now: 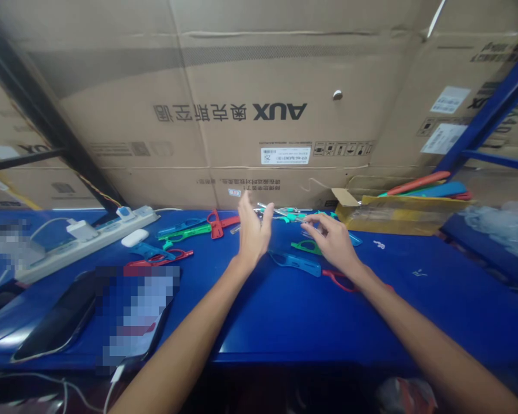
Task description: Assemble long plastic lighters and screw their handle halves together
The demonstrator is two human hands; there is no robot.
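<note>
My left hand [255,231] is raised over the table's far part, with fingers stretched out and the thumb apart. It is open beside a pile of small teal and silver pieces [288,217]. My right hand [331,237] is closed, its thumb and forefinger pinched together at the right side of that pile. Whatever lies between those fingertips is too small to name. A blue plastic piece [297,263] and a green looped piece [304,246] lie below and between the hands. Partly under my right wrist is a red looped piece [339,280].
Red, green and blue plastic pieces [190,230] lie left of my hands. Further left are a power strip [99,244], a white case [134,238] and two phones [60,316]. An open carton [397,215] holds coloured pieces at right. Large cardboard [242,69] stands behind.
</note>
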